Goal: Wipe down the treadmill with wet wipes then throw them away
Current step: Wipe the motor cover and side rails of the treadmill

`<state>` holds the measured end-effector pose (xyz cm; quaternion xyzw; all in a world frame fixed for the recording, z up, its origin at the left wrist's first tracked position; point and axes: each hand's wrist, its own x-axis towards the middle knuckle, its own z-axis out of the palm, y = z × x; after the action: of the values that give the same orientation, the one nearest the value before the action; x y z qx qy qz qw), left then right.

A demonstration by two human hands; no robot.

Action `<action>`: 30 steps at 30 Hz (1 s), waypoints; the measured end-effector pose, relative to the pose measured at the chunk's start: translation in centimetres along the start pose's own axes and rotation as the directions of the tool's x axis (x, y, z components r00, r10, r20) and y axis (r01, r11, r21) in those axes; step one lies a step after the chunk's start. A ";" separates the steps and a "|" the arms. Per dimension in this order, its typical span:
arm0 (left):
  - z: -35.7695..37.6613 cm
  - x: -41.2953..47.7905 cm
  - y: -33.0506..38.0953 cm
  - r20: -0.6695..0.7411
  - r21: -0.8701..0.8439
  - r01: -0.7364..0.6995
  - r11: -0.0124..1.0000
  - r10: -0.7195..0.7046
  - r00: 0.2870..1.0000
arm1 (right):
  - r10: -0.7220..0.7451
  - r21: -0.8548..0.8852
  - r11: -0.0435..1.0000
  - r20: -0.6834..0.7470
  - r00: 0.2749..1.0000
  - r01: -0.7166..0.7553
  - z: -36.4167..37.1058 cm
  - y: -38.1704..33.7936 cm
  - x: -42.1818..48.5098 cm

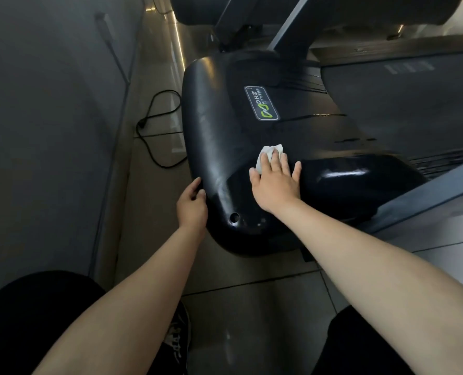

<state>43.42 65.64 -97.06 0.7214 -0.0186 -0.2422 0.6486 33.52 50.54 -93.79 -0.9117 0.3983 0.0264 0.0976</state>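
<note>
The treadmill's black glossy motor cover point(225, 109) fills the middle of the view, with a grey logo plate on top. My right hand point(275, 182) lies flat on the cover with straight fingers, pressing a crumpled white wet wipe point(269, 154) against it; most of the wipe is under my fingers. My left hand point(192, 204) grips the cover's near left edge, thumb on top and fingers curled round the rim. The treadmill belt point(403, 104) runs off to the right.
A black power cable point(154, 125) loops on the tiled floor point(252, 307) left of the cover. A grey wall point(49, 104) runs along the left. A grey upright point(290, 23) rises at the back, and a grey side rail point(428, 196) lies at right. My dark-clothed knees are at the bottom.
</note>
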 end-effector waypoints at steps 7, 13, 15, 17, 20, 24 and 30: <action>-0.2 0.0 1.1 -0.006 -0.363 0.233 0.902 -0.252 0.968 | -0.330 -0.099 0.939 0.006 0.944 0.329 1.8 -5.4 -2.8; -0.7 0.3 1.1 0.062 -0.466 0.328 0.822 -0.339 0.939 | -0.494 -0.359 0.765 0.205 0.845 0.535 3.9 -9.2 -4.6; -0.8 0.5 0.9 0.069 -0.441 0.336 0.832 -0.342 0.937 | -0.518 -0.386 0.730 0.225 0.825 0.564 3.7 -9.0 -4.6; -0.8 0.6 1.1 0.087 -0.421 0.350 0.837 -0.347 0.934 | -0.553 -0.374 0.710 0.230 0.801 0.597 3.1 -8.4 -4.2; -0.6 0.7 1.5 0.101 -0.374 0.332 0.866 -0.318 0.943 | -0.552 -0.297 0.758 0.179 0.814 0.580 2.1 -7.2 -3.2; -0.3 0.6 2.5 0.106 -0.281 0.285 0.916 -0.265 0.958 | -0.408 -0.156 0.896 0.078 0.909 0.416 0.9 -5.0 -0.9; -0.4 1.1 2.1 0.096 -0.199 0.254 0.947 -0.239 0.966 | -0.001 -0.006 1.000 0.061 0.998 0.002 -1.0 -1.0 2.3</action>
<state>45.14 65.31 -95.40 0.6364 0.0744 -0.3473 0.6847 35.77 49.37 -92.97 -0.9110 0.3944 0.0551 0.1070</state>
